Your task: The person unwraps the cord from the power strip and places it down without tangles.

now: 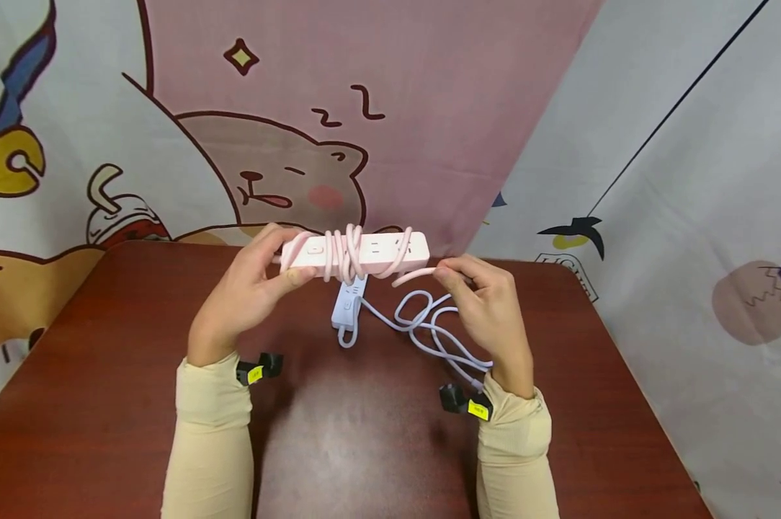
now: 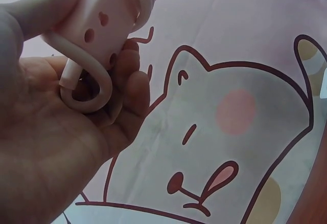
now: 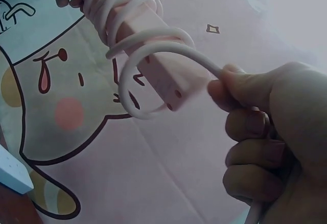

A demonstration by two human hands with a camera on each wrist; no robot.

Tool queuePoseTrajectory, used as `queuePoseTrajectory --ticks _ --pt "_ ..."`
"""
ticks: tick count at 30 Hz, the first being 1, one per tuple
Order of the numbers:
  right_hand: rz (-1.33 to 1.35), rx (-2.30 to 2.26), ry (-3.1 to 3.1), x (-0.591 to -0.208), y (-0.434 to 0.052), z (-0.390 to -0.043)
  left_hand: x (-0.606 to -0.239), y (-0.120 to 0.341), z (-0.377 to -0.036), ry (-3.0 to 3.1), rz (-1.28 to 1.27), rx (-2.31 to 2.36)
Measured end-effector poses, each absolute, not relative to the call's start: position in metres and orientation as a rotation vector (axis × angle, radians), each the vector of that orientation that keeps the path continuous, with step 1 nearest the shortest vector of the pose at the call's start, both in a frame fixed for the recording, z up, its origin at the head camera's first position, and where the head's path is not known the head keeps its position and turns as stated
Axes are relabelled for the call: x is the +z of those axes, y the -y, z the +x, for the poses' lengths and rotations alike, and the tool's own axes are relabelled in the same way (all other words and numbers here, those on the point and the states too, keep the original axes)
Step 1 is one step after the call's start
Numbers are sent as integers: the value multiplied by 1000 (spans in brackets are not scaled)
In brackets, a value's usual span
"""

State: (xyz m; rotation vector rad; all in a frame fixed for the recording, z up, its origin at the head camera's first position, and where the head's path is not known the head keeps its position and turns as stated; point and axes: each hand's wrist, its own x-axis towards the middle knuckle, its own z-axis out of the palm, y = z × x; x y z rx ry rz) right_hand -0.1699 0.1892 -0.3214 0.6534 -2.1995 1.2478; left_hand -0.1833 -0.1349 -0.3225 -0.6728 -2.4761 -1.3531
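A pink power strip (image 1: 382, 250), its own pink cord wound several times around it, is held up above the table in the head view. My left hand (image 1: 251, 288) grips its left end, thumb on the near side and fingers behind. In the left wrist view, a loop of cord (image 2: 97, 101) bends out of that end beside the palm. My right hand (image 1: 488, 299) pinches the cord off the strip's right end between thumb and forefinger. The right wrist view shows that cord (image 3: 168, 47) curving loosely around the strip's end to the fingertips, with the other fingers curled.
On the brown table (image 1: 137, 418) behind the hands lies a white power strip (image 1: 346, 306). Its white cord (image 1: 423, 324) spreads in loose loops to the right, partly under my right hand. A printed cloth (image 1: 429, 108) with a cartoon bear hangs at the table's far edge.
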Motion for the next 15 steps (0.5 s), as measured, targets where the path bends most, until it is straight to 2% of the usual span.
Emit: queuePoseTrajectory --ticks 15 --pt "537 1238 2464 -329 -201 -178 -326 139 -187 2468 -661 -1401"
